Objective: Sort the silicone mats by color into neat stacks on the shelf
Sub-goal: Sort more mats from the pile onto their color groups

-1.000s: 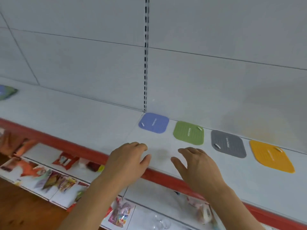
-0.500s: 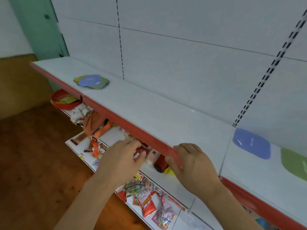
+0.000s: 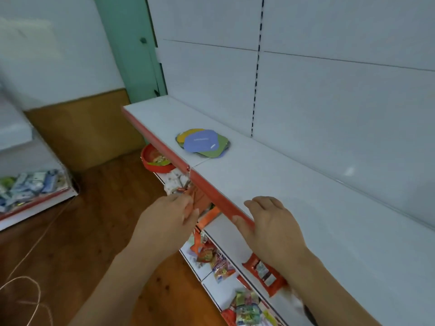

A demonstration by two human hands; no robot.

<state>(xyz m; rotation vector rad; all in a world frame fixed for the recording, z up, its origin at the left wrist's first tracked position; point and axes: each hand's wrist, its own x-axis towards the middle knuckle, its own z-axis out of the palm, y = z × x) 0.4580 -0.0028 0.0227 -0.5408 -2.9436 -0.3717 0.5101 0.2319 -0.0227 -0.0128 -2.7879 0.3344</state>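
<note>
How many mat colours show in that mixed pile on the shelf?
3. Blue mat lies on top, green mat pokes out beneath on its right side, yellow mat shows at the far left. The blue one may hide other colours under it.

Both bare forearms reaching forward from the lower edge of the view, converging slightly toward the middle; left hand [image 3: 168,216] held back-up with fingers loosely curled and thumb along its right side, seemingly gripping nothing, though the fingertips are blurred. Right hand [image 3: 270,223] likewise back-up, a little further forward, fingers [image 3: 263,201] relaxed and slightly spread, thumb angled out to the left; hands near each other but apart, wrists straight, no sleeves showing.
</note>
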